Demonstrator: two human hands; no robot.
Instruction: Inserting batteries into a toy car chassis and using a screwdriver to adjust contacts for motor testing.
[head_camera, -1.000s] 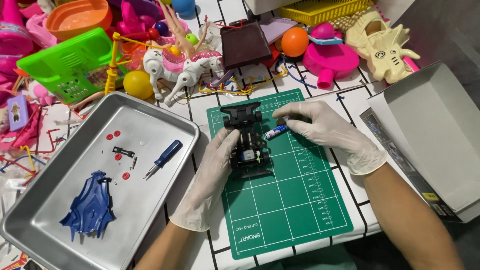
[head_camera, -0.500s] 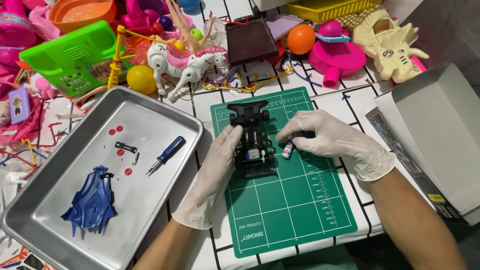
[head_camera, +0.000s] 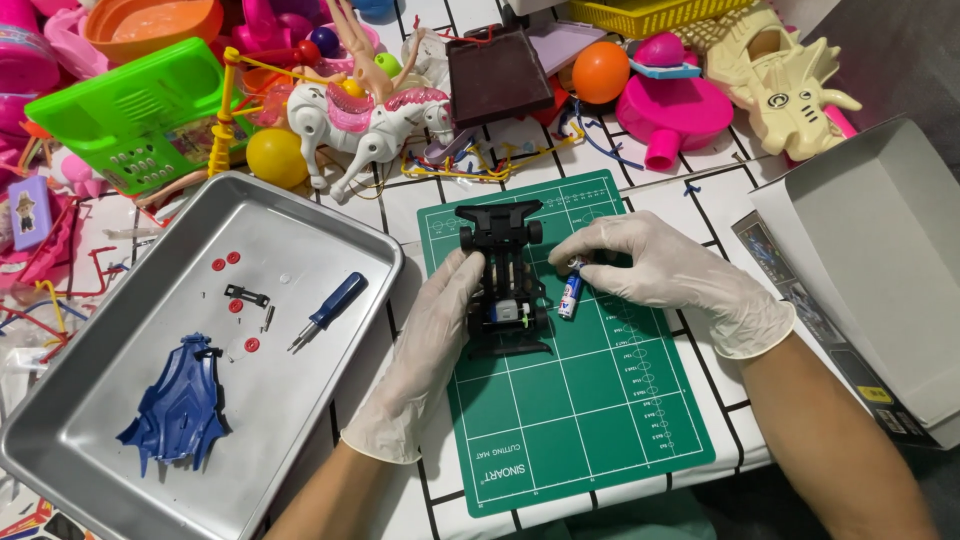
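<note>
Since the earlier frame we are seeing the right hand (head_camera: 655, 265) tipping the small blue-and-white battery (head_camera: 571, 296) from lying along the fingers to standing nearly upright, close at the right flank of the black toy car chassis (head_camera: 505, 275), while the left hand (head_camera: 435, 345) is keeping its place on the chassis's left side. The chassis is lying on the green cutting mat (head_camera: 580, 400), toward the mat's 11 o'clock corner, on the tiled desk (head_camera: 700, 195). We are pinching the battery between the gloved right fingertips; the left hand is lying flat against the chassis with the thumb pressing, steadying rather than clenching. We are judging the chassis to be light, stiff plastic with thin, breakable edges, best gripped along its long side rails, clear of the wheels. The battery is looking smooth and likely slippery under latex, so we are holding it by its round sides. At 9 o'clock from the mat, the metal tray (head_camera: 330, 215) is carrying a blue screwdriver (head_camera: 328, 308), a blue car body shell (head_camera: 180, 405) and small red washers (head_camera: 225, 262).
</note>
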